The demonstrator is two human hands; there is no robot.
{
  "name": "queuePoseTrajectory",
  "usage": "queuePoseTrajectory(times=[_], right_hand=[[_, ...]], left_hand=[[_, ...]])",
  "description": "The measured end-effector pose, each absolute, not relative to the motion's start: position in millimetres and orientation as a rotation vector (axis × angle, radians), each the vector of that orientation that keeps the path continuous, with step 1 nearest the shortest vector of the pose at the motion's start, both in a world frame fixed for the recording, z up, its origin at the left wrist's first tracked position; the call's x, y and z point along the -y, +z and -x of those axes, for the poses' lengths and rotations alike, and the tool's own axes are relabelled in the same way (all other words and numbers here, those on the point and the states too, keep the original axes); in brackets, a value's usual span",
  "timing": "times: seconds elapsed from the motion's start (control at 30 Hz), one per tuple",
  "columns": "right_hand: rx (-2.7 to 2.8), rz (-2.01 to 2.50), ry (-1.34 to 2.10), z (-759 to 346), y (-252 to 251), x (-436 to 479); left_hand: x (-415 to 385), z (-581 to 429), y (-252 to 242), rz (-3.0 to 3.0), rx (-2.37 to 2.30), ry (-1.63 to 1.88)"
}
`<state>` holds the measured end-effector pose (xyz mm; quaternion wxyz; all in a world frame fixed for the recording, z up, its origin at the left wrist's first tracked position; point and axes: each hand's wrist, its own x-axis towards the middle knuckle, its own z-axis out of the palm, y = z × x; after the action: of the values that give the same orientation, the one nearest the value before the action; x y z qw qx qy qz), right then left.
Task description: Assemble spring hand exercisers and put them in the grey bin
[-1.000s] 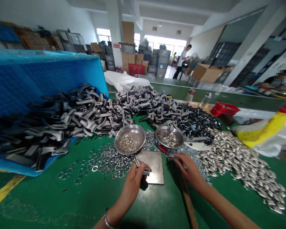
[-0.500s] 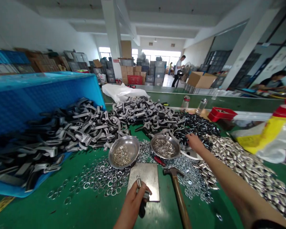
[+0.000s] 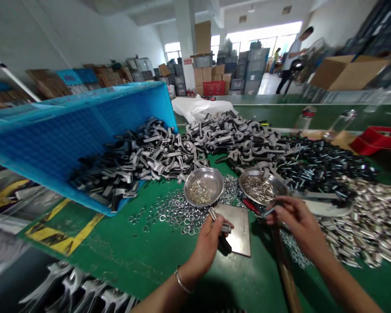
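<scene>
My left hand (image 3: 210, 239) is closed around a grey metal part with a black handle (image 3: 224, 244), and a small silver cylinder (image 3: 212, 213) sticks up by the thumb. It hovers over the left edge of a flat steel plate (image 3: 240, 234). Between the fingertips of my right hand (image 3: 298, 219) is a black-ended screw (image 3: 269, 211), its silver shank pointing left. That hand is above the hammer (image 3: 284, 274), covering its head. Behind the plate stand two metal bowls: one with small brass-coloured pieces (image 3: 215, 180), one with small pins (image 3: 282, 188).
A tipped blue crate (image 3: 84, 130) spills grey-and-black parts (image 3: 169, 156) across the green table. Steel rings (image 3: 179, 215) lie left of the plate. Black-ended screws (image 3: 326, 163) and silver cylinders (image 3: 378, 213) are heaped right. A red tray (image 3: 374, 141) sits behind; a person (image 3: 291, 58) stands farther back.
My right hand has come back from the black-ended screw pile with one screw pinched in its fingers. My left hand keeps its hold on the grey part. The view has swung left.
</scene>
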<state>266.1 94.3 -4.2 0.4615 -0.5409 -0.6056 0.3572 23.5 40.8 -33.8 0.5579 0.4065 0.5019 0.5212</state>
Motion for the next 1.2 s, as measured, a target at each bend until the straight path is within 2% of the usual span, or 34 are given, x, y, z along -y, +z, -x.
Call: queuePoseTrajectory(times=[0.07, 0.1, 0.33, 0.63, 0.7, 0.8, 0.87, 1.0, 1.03, 1.13, 1.2], right_hand=[[1.224, 1.152, 1.201, -221.2, -11.4, -54.2], [1.192, 1.115, 1.246, -202.2, -14.7, -40.2], [1.691, 1.143, 0.853, -167.5, -25.1, -23.3], [1.903, 1.036, 0.916, -183.7, -19.5, -22.9], [1.78, 1.051, 1.127, -179.1, -16.1, -23.4], [1.371, 1.042, 1.741, -167.2, -12.8, -21.4], [1.197, 1.026, 2.011, -160.2, -12.1, -18.4], [1.326, 1.154, 1.886, -155.2, -13.9, -11.3], [1.316, 1.14, 1.936, -155.0, -15.4, -9.8], [1.172, 0.978, 2.405, -155.2, -21.9, -7.4], [1.239, 1.005, 2.503, -156.6, -25.5, -8.8]], left_hand=[[-38.4, -23.5, -35.5, -0.98, -1.174, 1.243], [-36.6, -23.7, -36.3, -0.992, -1.175, 1.246], [-23.9, -8.7, -31.7, -1.069, -1.219, 1.283], [-17.2, 1.0, -10.5, -1.309, -1.243, 1.138], [-16.7, 1.5, -10.4, -1.406, -1.273, 1.129], [-18.3, 4.5, -14.1, -1.586, -1.326, 1.086], [-20.8, 8.1, -16.7, -1.686, -1.348, 1.054], [-24.5, 18.7, -14.1, -1.788, -1.244, 1.002], [-24.6, 21.5, -12.3, -1.802, -1.188, 0.989], [-24.0, 28.9, -10.7, -1.794, -1.111, 0.942], [-23.8, 32.5, -15.2, -1.744, -1.145, 0.922]])
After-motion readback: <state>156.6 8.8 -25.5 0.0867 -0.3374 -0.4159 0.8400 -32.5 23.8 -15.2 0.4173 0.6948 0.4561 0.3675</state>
